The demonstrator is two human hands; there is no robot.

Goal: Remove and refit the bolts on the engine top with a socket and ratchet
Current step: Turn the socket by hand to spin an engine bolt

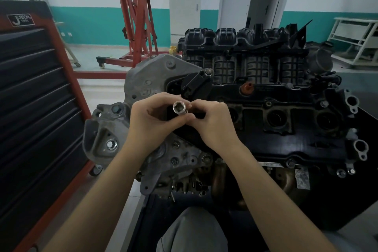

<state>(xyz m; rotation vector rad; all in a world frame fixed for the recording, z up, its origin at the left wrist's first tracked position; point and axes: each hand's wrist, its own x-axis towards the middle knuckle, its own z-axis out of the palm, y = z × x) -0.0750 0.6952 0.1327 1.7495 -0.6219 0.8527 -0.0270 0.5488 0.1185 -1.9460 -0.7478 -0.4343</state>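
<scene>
1. Both hands, left hand (152,120) and right hand (212,125), meet over the near-left end of the engine (276,129), holding a socket (180,108) between them.
2. At 12 o'clock from the hands: black cap (196,86) with raised bolt head, then the ribbed intake manifold (245,55); passage blocked.
3. At 9 o'clock: tool cabinet (36,98), with open floor between it and the engine.
4. At 3 o'clock: flat valve cover, passable above.
5. At 11 o'clock, well apart: red engine hoist (139,16).

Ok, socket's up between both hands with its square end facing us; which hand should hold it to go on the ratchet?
Left, probably: the left hand already wraps the socket, while the right hand only pinches its side.
</scene>
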